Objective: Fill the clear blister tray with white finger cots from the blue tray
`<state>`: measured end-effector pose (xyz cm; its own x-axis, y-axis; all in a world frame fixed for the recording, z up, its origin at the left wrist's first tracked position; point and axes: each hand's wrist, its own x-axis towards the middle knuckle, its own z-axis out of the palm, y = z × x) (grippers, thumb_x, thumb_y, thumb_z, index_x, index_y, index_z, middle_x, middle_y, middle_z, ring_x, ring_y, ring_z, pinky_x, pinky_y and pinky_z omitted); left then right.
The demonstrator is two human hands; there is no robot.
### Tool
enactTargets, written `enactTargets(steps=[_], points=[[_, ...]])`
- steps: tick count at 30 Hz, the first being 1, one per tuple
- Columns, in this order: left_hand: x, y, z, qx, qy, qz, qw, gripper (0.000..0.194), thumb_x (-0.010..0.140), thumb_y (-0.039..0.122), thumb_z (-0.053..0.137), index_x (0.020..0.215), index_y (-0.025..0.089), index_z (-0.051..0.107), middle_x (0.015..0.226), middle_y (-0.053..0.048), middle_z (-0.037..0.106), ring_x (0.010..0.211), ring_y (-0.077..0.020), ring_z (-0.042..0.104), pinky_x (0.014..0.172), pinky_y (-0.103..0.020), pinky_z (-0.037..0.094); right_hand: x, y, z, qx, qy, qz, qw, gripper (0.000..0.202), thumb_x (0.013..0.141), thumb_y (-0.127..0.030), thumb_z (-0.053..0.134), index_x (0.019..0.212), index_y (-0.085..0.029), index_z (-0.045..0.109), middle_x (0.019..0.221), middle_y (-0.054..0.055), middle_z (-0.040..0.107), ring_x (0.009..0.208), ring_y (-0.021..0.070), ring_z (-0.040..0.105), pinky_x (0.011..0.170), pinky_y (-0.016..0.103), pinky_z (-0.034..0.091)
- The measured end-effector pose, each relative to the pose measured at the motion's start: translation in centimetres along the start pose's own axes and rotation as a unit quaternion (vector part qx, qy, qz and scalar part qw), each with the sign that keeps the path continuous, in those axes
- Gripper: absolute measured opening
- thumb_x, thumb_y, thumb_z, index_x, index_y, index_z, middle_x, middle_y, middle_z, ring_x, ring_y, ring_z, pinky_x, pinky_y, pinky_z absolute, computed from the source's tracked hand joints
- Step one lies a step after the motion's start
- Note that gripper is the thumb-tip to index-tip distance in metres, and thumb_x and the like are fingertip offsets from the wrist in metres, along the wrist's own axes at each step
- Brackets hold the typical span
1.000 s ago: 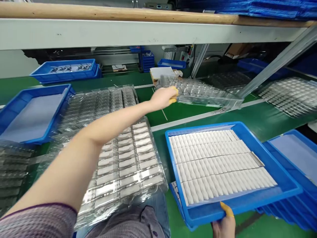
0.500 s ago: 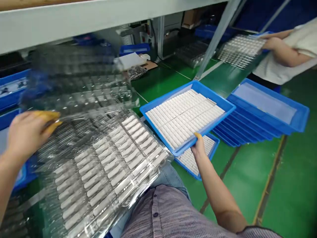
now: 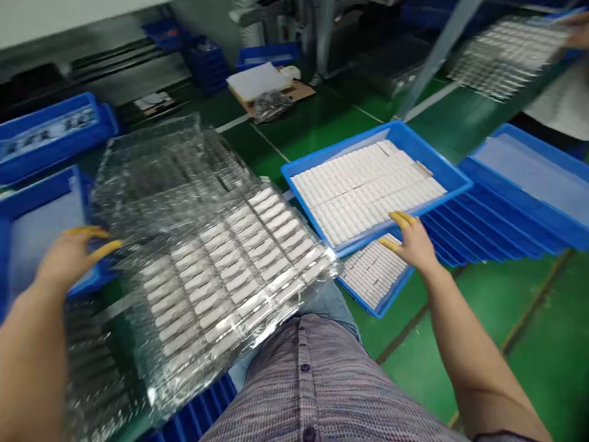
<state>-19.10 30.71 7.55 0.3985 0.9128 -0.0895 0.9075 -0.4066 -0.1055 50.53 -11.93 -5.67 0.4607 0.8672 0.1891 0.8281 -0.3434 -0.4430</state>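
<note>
Transparent plastic pocket tray (image 3: 329, 265), shiny, moulded in columns: lies in front of the person's body, near edge over the lap. Contents: small white oblong pieces (image 3: 257, 258), one per pocket in the rows that show.

Second transparent plastic tray (image 3: 151, 162): overlaps the far end of the first; contents not legible.

Blue rectangular plastic tray (image 3: 453, 181): to the right, well filled with close rows of white pieces (image 3: 363, 184). Beneath its near side, a lower blue tray (image 3: 396, 291), also bearing white pieces. Further right, a stack of blue plastic trays (image 3: 529, 202).

Left hand (image 3: 78, 255): yellow-tipped fingers spread, thumb apart, nothing held; just beside the left edge of the transparent trays.

Right hand (image 3: 407, 236): yellow-tipped fingers and thumb apart, at the near rim of the filled blue tray; contact cannot be told.

Handling note, by judgement: the thin plastic probably flexes, so support by opposite edges suits it best. Level carriage and fingers on rims, off the pieces, should keep the rows in order. The blue tray, seemingly heavier, merits a firm hold before any shift.
</note>
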Motion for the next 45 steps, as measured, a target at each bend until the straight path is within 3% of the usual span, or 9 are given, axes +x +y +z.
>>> enactTargets(steps=[5,10,19,23,28,31,34,37,45], points=[[-0.1,3.7,0.1,-0.031,-0.094,-0.06,0.993,0.082,0.102,0.066,0.034,0.142,-0.003,0.054,0.146,-0.028,0.059,0.129,-0.0308,0.057,0.112,-0.045,0.047,3.2,5.2,2.5,-0.179,-0.071,-0.182,0.964,0.075,0.105,-0.07,0.03,0.137,-0.014,0.069,0.121,0.022,0.076,0.118,0.0412,0.068,0.119,0.066,0.034],[0.5,6.5,0.7,-0.004,-0.096,-0.103,0.99,0.076,0.107,0.059,0.026,0.143,0.0,0.057,0.151,-0.031,0.053,0.12,-0.0338,0.063,0.104,-0.05,0.049,4.6,7.3,3.5,-0.231,-0.071,-0.209,0.947,0.086,0.103,-0.077,0.022,0.116,-0.014,0.079,0.103,0.021,0.077,0.1,0.0368,0.068,0.09,0.048,0.043],[0.8,11.5,1.0,-0.027,-0.054,-0.118,0.991,0.079,0.098,0.064,0.032,0.135,0.004,0.065,0.141,-0.032,0.063,0.131,-0.0464,0.062,0.102,-0.062,0.054,7.1,-2.3,6.1,-0.24,-0.058,-0.069,0.967,0.055,0.106,-0.06,0.047,0.105,-0.015,0.079,0.102,0.019,0.076,0.102,0.0346,0.063,0.085,0.041,0.033],[-3.8,14.6,0.9,-0.101,0.116,-0.099,0.983,0.092,0.09,0.062,0.04,0.157,0.0,0.044,0.163,-0.034,0.043,0.155,-0.0488,0.041,0.122,-0.07,0.037,6.9,-4.6,6.4,-0.214,-0.061,-0.03,0.974,0.057,0.107,-0.06,0.044,0.106,-0.015,0.079,0.105,0.02,0.075,0.106,0.0366,0.063,0.088,0.045,0.038],[-12.3,17.5,3.5,-0.181,0.106,-0.121,0.97,0.106,0.087,0.075,0.037,0.157,-0.004,0.046,0.164,-0.037,0.041,0.159,-0.0501,0.034,0.13,-0.066,0.028,7.6,-4.5,4.9,-0.154,-0.137,-0.001,0.978,0.061,0.105,-0.067,0.043,0.108,-0.017,0.078,0.11,0.02,0.076,0.112,0.0394,0.065,0.091,0.046,0.046],[-15.9,18.3,5.4,-0.212,0.079,-0.169,0.959,0.102,0.088,0.08,0.037,0.168,0.016,0.035,0.174,-0.025,0.032,0.162,-0.0501,0.029,0.13,-0.073,0.023,10.8,-3.9,3.8,-0.117,-0.193,-0.02,0.974,0.05,0.11,-0.055,0.042,0.109,-0.02,0.078,0.113,0.013,0.078,0.108,0.0318,0.071,0.09,0.039,0.051],[-17.1,19.1,5.8,-0.225,0.079,-0.183,0.954,0.102,0.09,0.079,0.035,0.167,0.012,0.036,0.172,-0.028,0.035,0.162,-0.0482,0.029,0.131,-0.07,0.023,15.8,-4.0,3.8,-0.109,-0.209,-0.044,0.971,0.039,0.105,-0.035,0.053,0.135,-0.015,0.068,0.14,0.014,0.07,0.126,0.0307,0.067,0.105,0.039,0.051],[-16.8,19.8,5.6,-0.217,0.079,-0.2,0.952,0.099,0.091,0.079,0.029,0.165,0.014,0.041,0.17,-0.028,0.039,0.161,-0.0465,0.033,0.131,-0.071,0.02,21.2,-4.8,5.4,-0.12,-0.249,-0.073,0.958,0.061,0.089,-0.022,0.071,0.148,-0.01,0.058,0.154,0.018,0.059,0.135,0.0344,0.061,0.113,0.043,0.049],[-16.9,19.1,6.7,-0.207,0.077,-0.226,0.949,0.096,0.09,0.077,0.027,0.164,0.019,0.041,0.169,-0.024,0.042,0.16,-0.0442,0.036,0.132,-0.066,0.02,27.4,-5.0,9.0,-0.175,-0.342,-0.127,0.914,0.091,0.062,-0.033,0.096,0.143,-0.011,0.06,0.144,0.02,0.058,0.136,0.0452,0.053,0.114,0.053,0.049]])
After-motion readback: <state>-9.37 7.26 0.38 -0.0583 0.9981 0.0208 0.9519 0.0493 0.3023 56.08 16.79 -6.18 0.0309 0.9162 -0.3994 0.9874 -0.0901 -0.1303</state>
